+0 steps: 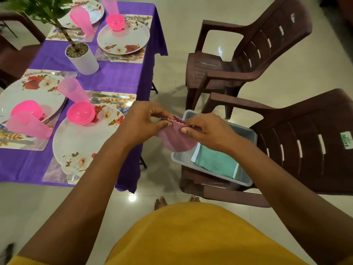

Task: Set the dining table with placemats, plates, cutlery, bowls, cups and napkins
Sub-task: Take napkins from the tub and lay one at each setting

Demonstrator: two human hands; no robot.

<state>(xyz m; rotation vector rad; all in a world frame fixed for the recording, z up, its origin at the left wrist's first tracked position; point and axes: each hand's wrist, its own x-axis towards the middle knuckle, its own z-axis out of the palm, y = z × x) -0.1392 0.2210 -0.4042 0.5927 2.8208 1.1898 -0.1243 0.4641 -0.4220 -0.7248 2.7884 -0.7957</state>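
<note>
Both hands hold a small pink napkin [176,139] in the air between the table and a chair. My left hand [147,121] pinches its top edge on the left and my right hand [208,131] pinches it on the right. Below it a grey tray [246,131] rests on the near chair's seat with a folded green napkin [215,161] inside. On the purple tablecloth [118,77] lie floral placemats with flowered plates [80,138], pink bowls [81,115], pink cups [73,92] and cutlery [110,96].
A potted plant in a white pot [84,60] stands mid-table. Two brown plastic armchairs, the near chair [305,142] and the far chair [254,54], stand on the tiled floor at the right. My feet show below the tray, above my yellow garment.
</note>
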